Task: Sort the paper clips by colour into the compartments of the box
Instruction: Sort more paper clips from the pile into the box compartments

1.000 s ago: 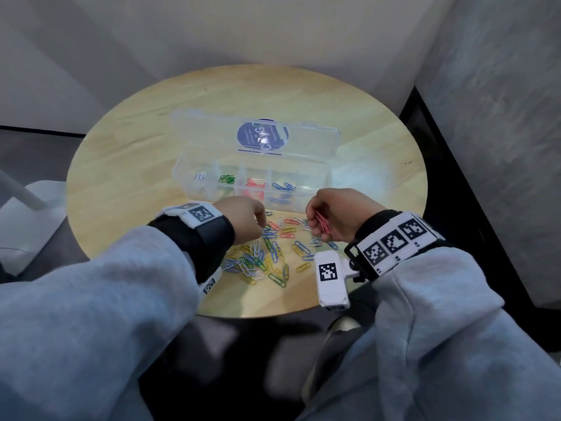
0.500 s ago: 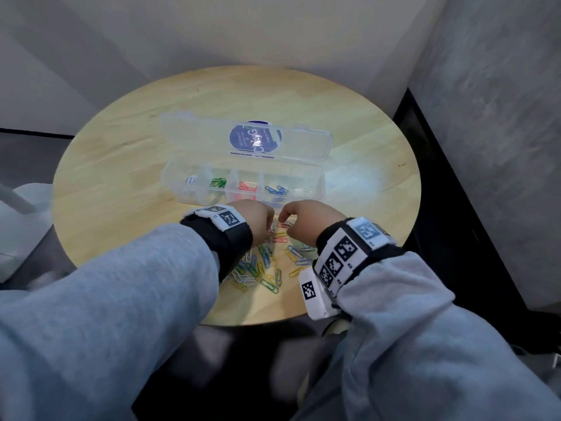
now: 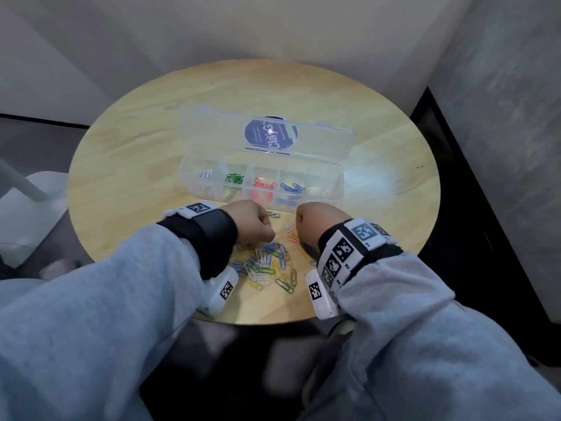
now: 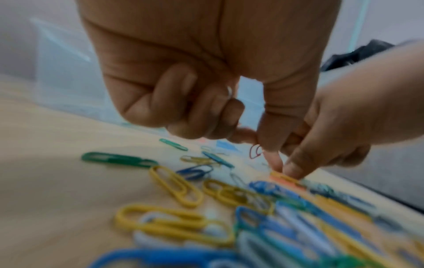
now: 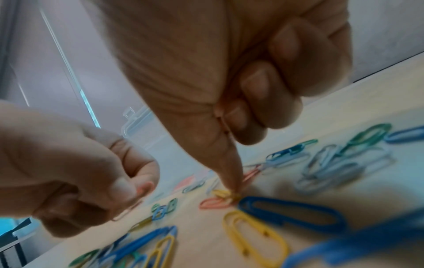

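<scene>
A clear box (image 3: 340, 183) stands open on the round table, with white (image 3: 206, 175), green (image 3: 233, 178), red (image 3: 263, 184) and blue (image 3: 293, 187) clips in separate compartments. The loose pile of mixed clips (image 3: 267, 265) lies in front of it. My left hand (image 4: 252, 139) hovers over the pile with its fingers curled, pinching a red clip (image 4: 254, 152) at the thumb tip, and a pale clip (image 4: 229, 90) sits in the curled fingers. My right hand (image 5: 231, 181) is curled too, and its fingertips pinch a red clip (image 5: 213, 203) lying on the table.
The box's lid (image 3: 267, 132) lies open behind it, bearing a round blue label. The wooden table's front edge (image 3: 273, 322) is close under my wrists. A white object (image 3: 27, 214) stands on the floor to the left and a grey wall (image 3: 501, 117) to the right.
My right hand, which held red clips palm-up, has turned over and dropped to the pile beside the left hand. The left hand stays over the pile.
</scene>
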